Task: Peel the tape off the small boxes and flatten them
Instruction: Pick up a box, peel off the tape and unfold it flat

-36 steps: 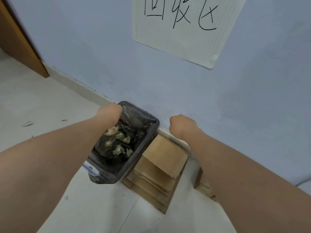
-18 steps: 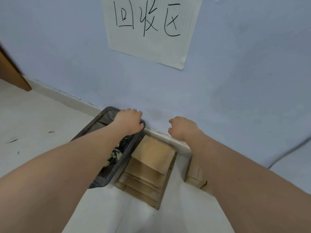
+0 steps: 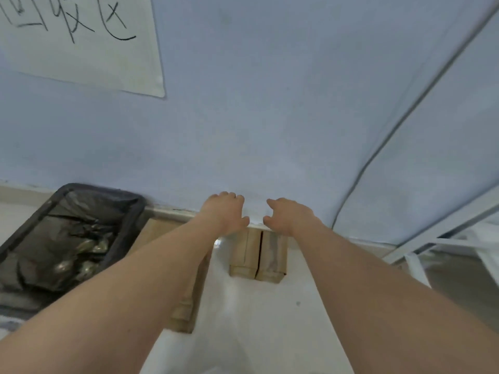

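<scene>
Two small brown cardboard boxes stand side by side on the white floor against the wall, a left box (image 3: pixel 244 252) and a right box (image 3: pixel 272 255). My left hand (image 3: pixel 225 211) hovers over the far end of the left box, fingers loosely spread and holding nothing. My right hand (image 3: pixel 286 215) hovers over the far end of the right box, fingers also relaxed and empty. A stack of flattened cardboard (image 3: pixel 186 303) lies on the floor to the left, mostly hidden under my left forearm.
A dark bin (image 3: pixel 135 211) lined with a black bag holds crumpled tape and stands at the left against the wall. A paper sign (image 3: pixel 89 49) hangs on the blue wall. A grey cable (image 3: pixel 378 155) runs down the wall; white frame bars (image 3: pixel 432 238) sit at the right.
The view swung right. My left hand left the bin's rim and moved right; both hands now reach over the two standing boxes, fingers opened from loose fists.
</scene>
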